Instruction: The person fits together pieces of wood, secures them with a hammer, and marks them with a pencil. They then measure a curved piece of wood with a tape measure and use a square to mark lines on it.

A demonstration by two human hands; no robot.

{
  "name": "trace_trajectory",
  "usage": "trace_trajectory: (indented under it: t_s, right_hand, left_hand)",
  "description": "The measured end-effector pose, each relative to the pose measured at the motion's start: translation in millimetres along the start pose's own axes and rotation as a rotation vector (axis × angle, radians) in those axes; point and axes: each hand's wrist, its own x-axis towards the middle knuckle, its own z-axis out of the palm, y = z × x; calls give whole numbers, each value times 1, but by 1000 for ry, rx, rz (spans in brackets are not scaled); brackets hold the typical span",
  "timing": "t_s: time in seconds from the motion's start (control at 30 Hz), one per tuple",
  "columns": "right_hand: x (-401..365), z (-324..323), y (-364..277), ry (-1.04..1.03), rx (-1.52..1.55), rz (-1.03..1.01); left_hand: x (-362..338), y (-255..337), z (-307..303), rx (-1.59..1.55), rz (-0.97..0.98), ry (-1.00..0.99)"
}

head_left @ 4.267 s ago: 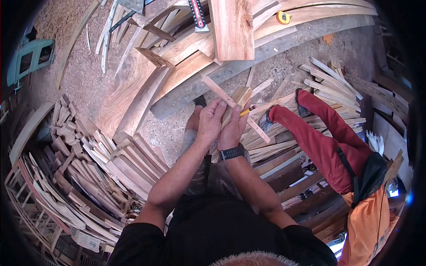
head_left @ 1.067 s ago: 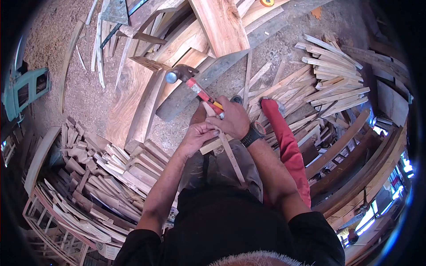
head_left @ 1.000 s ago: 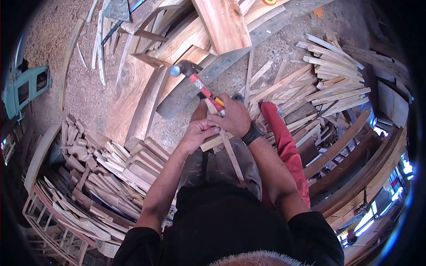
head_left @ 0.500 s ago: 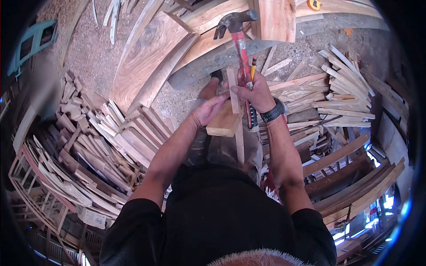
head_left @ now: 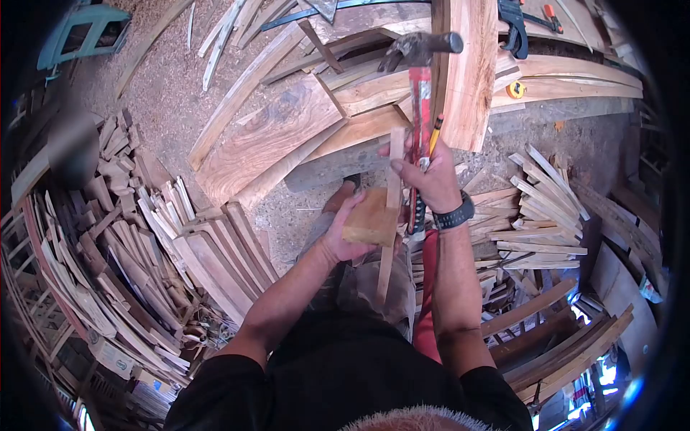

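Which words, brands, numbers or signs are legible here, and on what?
No text can be read with certainty.
Hammer handle: pale markings on red, too blurred to read.
Pencil: no lettering can be made out.
Yellow tape measure: dark label, too small to read.
Carton at lower left: a small printed mark, too small to read.

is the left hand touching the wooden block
Touching. The head view shows the left hand holding the wooden block, its thumb against the block's left edge.
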Motion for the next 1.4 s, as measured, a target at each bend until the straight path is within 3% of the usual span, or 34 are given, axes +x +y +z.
trace_trajectory:
  t_s: [0.13, 0.23, 0.3, 0.33, 0.4, 0.5, 0.57, 0.63, 0.83, 0.93, 1.03, 1.07, 1.4]
  right_hand:
    - [21, -11, -28, 49, -74, -94]
    - [32, -22, -47, 134, -114, -136]
    - [33, -36, -58, 254, -56, -134]
    - [31, -41, -62, 311, -208, -191]
    - [22, -48, -68, 407, -280, -209]
    - [6, -55, -62, 510, -408, -185]
    - [-5, -56, -53, 580, -506, -142]
    - [-14, -48, -46, 603, -511, -55]
    - [-23, -33, -20, 535, -385, 9]
    - [-15, -23, -14, 630, -483, -211]
    - [-20, -30, -11, 664, -273, -81]
    - [-18, -30, -11, 634, -163, -157]
    - [-6, -34, -26, 593, -425, -200]
  left_hand:
    - [22, 9, 29, 39, 176, 87]
    - [37, 22, 48, 141, 332, -55]
    - [51, 30, 63, 151, 588, 266]
    - [62, 38, 67, 148, 585, 264]
    - [85, 60, 74, 340, 798, 225]
    - [108, 88, 84, 579, 819, 189]
    - [126, 102, 81, 579, 816, 220]
    - [141, 114, 78, 666, 832, 458]
    - [159, 139, 88, 682, 860, 672]
    - [166, 148, 84, 620, 882, 624]
    - [164, 150, 83, 591, 870, 557]
    - [162, 150, 83, 588, 855, 514]
    - [168, 161, 77, 284, 609, 154]
